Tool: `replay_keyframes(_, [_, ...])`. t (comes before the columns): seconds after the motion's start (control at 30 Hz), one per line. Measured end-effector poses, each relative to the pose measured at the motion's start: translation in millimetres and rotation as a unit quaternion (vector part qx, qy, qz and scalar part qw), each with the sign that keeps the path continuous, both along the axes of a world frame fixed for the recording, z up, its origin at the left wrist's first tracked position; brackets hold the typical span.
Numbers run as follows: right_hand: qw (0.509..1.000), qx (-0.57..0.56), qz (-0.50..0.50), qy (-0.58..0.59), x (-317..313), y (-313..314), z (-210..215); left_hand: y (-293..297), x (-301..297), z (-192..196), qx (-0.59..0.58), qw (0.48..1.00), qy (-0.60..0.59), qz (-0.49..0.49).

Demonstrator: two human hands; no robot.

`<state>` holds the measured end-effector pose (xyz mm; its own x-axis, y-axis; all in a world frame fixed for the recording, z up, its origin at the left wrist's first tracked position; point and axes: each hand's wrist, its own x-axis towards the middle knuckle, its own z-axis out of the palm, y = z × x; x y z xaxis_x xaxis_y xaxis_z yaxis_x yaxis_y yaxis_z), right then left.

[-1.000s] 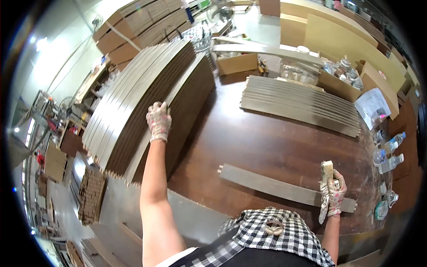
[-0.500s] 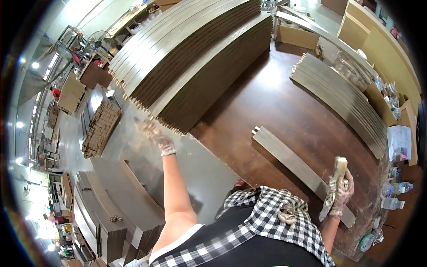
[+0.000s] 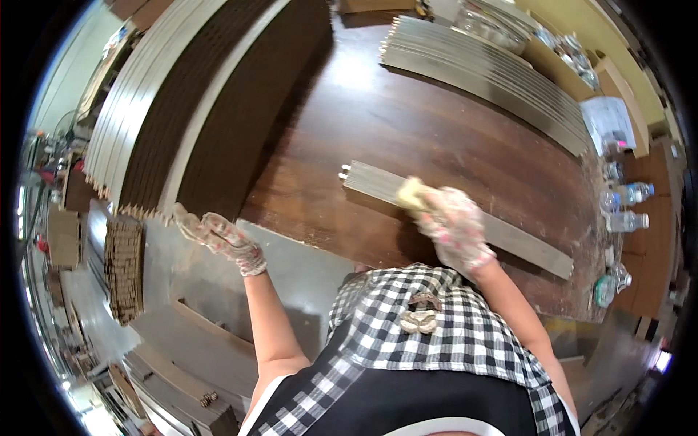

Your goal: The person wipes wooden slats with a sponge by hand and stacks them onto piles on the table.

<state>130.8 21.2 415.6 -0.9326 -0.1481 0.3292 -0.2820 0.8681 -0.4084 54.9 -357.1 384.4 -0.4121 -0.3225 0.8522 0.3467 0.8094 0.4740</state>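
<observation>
My right hand (image 3: 454, 225), in a white glove with reddish spots, grips a pale yellow block (image 3: 413, 192) that looks like a sponge. The block is at a narrow grey-brown wooden board (image 3: 527, 247) on the table, near the end with two light dowel pegs; my hand hides the board's middle part. On the left, my left hand (image 3: 222, 236), gloved alike, has its fingers stretched out and holds nothing. Its fingertips are at the near lower corner of a tall stack of similar boards (image 3: 240, 109); whether they touch it I cannot tell.
The brown table (image 3: 313, 174) carries a row of grey boards (image 3: 480, 73) at the far side. Plastic bottles (image 3: 627, 221) stand beyond its right edge. More stacked boards (image 3: 125, 269) are on the floor at left. A cardboard box (image 3: 560, 69) holds bagged items.
The view has turned, shifting the table leftward. My right hand has brought the yellow block from beside the board's near right end to its pegged end. My left hand is now close to the stack's corner.
</observation>
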Motion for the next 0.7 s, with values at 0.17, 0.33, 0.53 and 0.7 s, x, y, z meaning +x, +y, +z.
replay_keyframes(0.17, [0.959, 0.158, 0.122, 0.202, -57, -78, -52, 67, -23, 3, 0.090, 0.979, -0.059, -0.171])
replay_keyframes(0.33, [0.991, 0.091, 0.054, -0.087, -22, -48, -29, 118, -17, -4, 0.073, 0.939, -0.137, -0.307])
replay_keyframes(0.53, [0.937, 0.197, -0.285, -0.045, 164, 126, -32, 194, -10, -42, -0.129, 0.868, -0.200, -0.436])
replay_keyframes(0.7, [0.779, 0.126, -0.613, -0.043, 291, 266, -68, 256, 10, -31, -0.322, 0.731, -0.294, -0.525])
